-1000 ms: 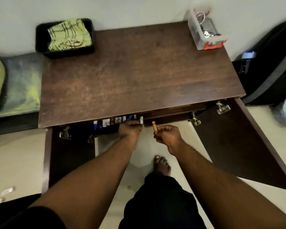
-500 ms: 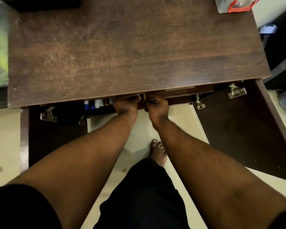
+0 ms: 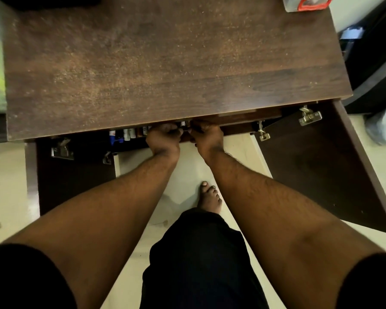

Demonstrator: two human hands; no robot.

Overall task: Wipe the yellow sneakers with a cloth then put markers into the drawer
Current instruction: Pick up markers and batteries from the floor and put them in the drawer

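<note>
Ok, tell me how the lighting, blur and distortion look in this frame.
Head view: dim and warm, with grainy speckle across the tabletop; the wide lens bows its edges; the markers sit in deep shadow under its lip; both hands are soft there, so their fingers are hard to read.

Both hands were brought forward together under the front edge of the dark brown wooden tabletop. The right hand, earlier held apart with a small orange-brown marker upright in its fingers, was moved up against the left hand, knuckles nearly touching. The marker was no longer seen clearly between them. The view was shifted closer and lower.
</note>
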